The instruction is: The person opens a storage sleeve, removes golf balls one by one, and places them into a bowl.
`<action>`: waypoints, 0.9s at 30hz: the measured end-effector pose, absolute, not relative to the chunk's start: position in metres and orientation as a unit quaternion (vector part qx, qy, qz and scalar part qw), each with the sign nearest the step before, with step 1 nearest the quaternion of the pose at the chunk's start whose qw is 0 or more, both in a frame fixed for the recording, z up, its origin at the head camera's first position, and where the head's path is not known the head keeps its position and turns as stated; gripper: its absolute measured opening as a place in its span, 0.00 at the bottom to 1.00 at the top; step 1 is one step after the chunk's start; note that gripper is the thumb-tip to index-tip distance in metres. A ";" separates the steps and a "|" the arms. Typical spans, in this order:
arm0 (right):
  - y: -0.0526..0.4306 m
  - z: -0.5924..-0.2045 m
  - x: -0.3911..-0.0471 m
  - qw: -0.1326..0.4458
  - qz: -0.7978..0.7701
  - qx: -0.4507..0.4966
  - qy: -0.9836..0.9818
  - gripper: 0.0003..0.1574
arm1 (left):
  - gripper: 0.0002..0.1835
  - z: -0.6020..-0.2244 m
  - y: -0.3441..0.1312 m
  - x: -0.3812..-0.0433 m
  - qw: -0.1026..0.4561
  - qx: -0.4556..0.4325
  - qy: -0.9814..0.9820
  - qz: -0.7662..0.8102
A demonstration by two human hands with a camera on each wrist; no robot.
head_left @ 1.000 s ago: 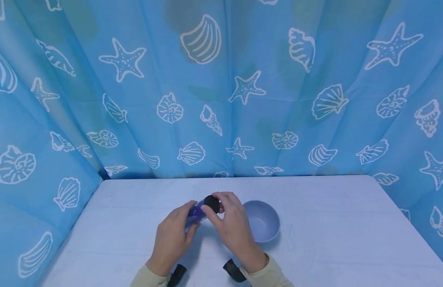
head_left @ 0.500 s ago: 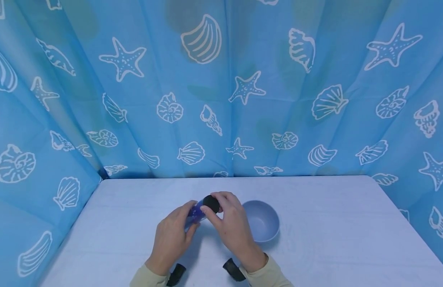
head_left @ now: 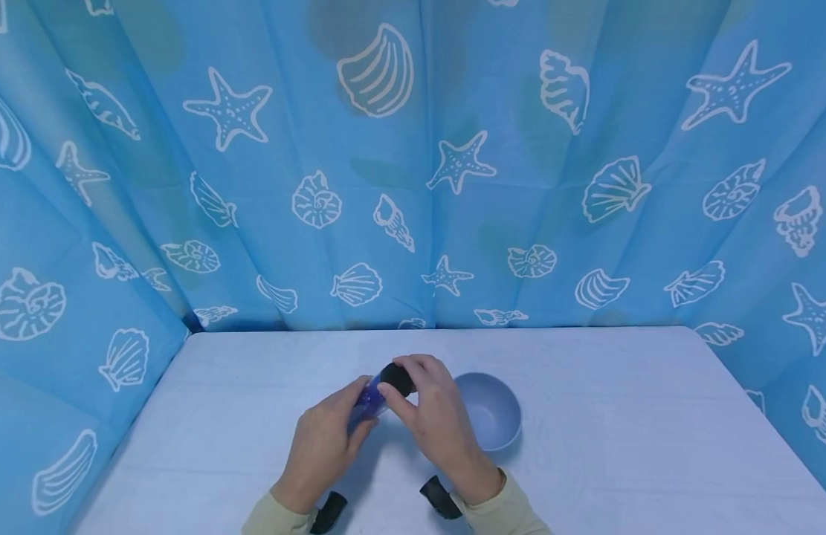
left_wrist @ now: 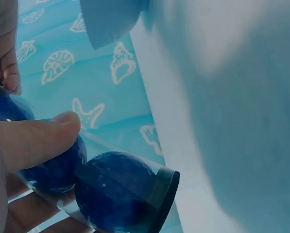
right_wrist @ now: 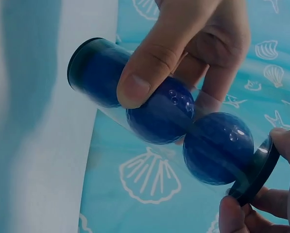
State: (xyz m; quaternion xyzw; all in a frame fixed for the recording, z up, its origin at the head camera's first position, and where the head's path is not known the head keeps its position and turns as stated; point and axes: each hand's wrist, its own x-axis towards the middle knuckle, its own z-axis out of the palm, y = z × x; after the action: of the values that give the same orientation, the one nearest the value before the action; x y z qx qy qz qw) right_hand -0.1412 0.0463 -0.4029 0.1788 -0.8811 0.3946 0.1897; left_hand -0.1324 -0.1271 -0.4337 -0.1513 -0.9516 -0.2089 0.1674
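Observation:
A clear plastic tube (right_wrist: 199,103) with three blue balls (right_wrist: 218,148) inside is held tilted above the table. My left hand (head_left: 322,446) grips it around the body, the thumb (left_wrist: 42,141) lying along the side. At the tube's upper end, my right hand (head_left: 442,427) pinches the black lid (head_left: 396,379) by its rim between thumb and fingers. The lid sits at the tube's mouth, right beside one ball. A dark cap (right_wrist: 84,63) closes the opposite end.
A light blue bowl (head_left: 496,416) stands on the white-covered table (head_left: 620,431), just right of my right hand. Behind and along both sides hangs a blue curtain (head_left: 399,171) with white shell and starfish prints.
Both hands and the tube have shifted very slightly to the right. The grips on the tube and lid look the same, and the bowl stays in place.

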 end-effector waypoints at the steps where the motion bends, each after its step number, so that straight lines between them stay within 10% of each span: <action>1: 0.047 -0.402 -0.142 0.189 0.395 0.179 -0.881 0.25 | 0.32 -0.433 -0.127 -0.133 0.167 -0.153 -0.952 -0.207; 27: 0.051 -0.401 -0.146 0.152 0.419 0.198 -0.873 0.27 | 0.32 -0.430 -0.132 -0.134 0.181 -0.169 -0.947 -0.206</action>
State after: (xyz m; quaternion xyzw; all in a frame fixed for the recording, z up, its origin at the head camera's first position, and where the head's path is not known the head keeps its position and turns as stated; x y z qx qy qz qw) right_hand -0.1457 0.0512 -0.4012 0.1975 -0.8730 0.4193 0.1522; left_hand -0.1340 -0.1324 -0.4303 -0.1694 -0.9466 -0.2058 0.1814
